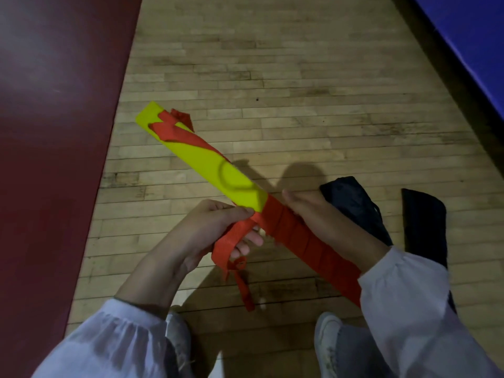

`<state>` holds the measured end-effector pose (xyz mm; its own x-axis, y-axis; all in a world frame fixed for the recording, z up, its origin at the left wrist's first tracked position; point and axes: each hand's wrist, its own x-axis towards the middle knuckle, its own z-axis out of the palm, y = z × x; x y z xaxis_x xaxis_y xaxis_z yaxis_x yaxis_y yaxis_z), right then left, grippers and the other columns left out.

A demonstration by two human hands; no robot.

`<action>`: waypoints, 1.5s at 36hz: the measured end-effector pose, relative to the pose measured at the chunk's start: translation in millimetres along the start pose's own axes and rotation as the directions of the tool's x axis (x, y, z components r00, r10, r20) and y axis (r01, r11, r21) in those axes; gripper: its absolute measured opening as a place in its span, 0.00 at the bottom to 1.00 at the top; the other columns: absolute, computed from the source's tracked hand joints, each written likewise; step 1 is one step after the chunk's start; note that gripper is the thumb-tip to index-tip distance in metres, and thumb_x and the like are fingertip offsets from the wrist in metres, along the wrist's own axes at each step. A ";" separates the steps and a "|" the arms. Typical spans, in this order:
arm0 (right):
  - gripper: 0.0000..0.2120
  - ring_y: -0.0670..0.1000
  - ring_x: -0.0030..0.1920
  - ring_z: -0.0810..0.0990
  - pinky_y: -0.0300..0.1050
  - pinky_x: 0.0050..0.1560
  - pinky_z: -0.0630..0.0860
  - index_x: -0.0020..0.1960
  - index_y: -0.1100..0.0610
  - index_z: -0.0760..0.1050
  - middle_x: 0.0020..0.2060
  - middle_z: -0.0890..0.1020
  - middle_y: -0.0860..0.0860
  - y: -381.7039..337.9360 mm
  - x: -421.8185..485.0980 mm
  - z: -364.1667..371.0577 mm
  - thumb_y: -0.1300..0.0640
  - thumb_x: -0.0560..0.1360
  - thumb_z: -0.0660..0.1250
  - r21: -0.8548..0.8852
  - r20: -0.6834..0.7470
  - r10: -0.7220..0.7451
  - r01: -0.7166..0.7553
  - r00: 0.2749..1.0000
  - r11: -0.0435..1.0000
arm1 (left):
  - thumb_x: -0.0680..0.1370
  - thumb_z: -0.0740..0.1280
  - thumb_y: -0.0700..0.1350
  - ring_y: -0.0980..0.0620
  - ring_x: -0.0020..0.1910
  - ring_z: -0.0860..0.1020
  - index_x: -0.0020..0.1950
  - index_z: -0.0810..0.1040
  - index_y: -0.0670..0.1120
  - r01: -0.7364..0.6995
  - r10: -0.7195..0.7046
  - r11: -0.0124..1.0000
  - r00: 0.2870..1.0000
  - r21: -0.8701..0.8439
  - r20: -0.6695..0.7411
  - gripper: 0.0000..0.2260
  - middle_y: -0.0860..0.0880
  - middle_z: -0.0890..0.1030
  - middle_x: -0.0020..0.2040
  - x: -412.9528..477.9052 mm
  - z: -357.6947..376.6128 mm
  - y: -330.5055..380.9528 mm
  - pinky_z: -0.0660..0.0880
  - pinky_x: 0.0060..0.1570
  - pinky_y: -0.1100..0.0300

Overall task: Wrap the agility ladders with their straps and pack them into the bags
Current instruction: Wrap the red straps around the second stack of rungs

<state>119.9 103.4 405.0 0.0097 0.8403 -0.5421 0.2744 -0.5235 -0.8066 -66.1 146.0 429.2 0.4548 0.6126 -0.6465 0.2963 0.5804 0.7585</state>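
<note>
A stacked bundle of yellow agility ladder rungs (210, 165) slants from upper left to lower right above the wooden floor. Red strap (297, 236) is wound in many turns around its near half, and more red strap crosses its far end (174, 129). My left hand (218, 227) pinches the loose red strap end beside the bundle, with a tail (242, 285) dangling below. My right hand (321, 214) grips the wrapped part of the bundle from the right. Two black bags (354, 203) (422, 222) lie on the floor behind my right hand.
A dark red floor area (54, 132) runs along the left. A blue mat or wall pad (469, 45) edges the upper right. My two white shoes (177, 339) (327, 339) stand on the wood floor (300, 91) below the bundle.
</note>
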 end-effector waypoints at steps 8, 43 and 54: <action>0.20 0.58 0.39 0.84 0.51 0.47 0.79 0.54 0.56 0.80 0.39 0.85 0.59 0.2 -0.9 1.5 0.46 0.83 0.54 0.039 0.053 -0.022 0.019 0.998 0.999 | 0.80 0.63 0.42 0.52 0.24 0.78 0.53 0.78 0.29 0.027 -0.027 1.000 0.999 -0.010 0.029 0.15 0.37 0.84 0.40 0.7 -0.4 -1.2 0.76 0.24 0.64; 0.35 0.48 0.39 0.78 0.44 0.45 0.71 0.50 0.54 0.81 0.39 0.81 0.51 -1.9 -3.8 7.5 0.28 0.68 0.50 -0.230 0.146 -0.064 0.097 0.987 0.968 | 0.77 0.60 0.61 0.49 0.24 0.77 0.50 0.79 0.35 0.052 -0.043 0.990 0.997 0.130 -0.071 0.28 0.38 0.84 0.38 -0.6 3.5 2.1 0.76 0.24 0.62; 0.14 0.42 0.31 0.74 0.40 0.35 0.69 0.45 0.54 0.75 0.32 0.77 0.44 -0.5 -4.4 7.5 0.48 0.82 0.57 0.220 0.273 -0.025 -0.037 0.962 0.975 | 0.78 0.60 0.59 0.49 0.24 0.78 0.45 0.80 0.36 0.004 0.006 0.992 0.997 0.127 -0.079 0.26 0.40 0.79 0.28 -0.8 8.8 5.0 0.77 0.26 0.63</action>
<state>112.5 98.9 406.1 -0.2605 0.7826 -0.5654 0.0559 -0.5724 -0.8180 -57.6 143.7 434.2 0.3889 0.6565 -0.6463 0.4020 0.5103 0.7603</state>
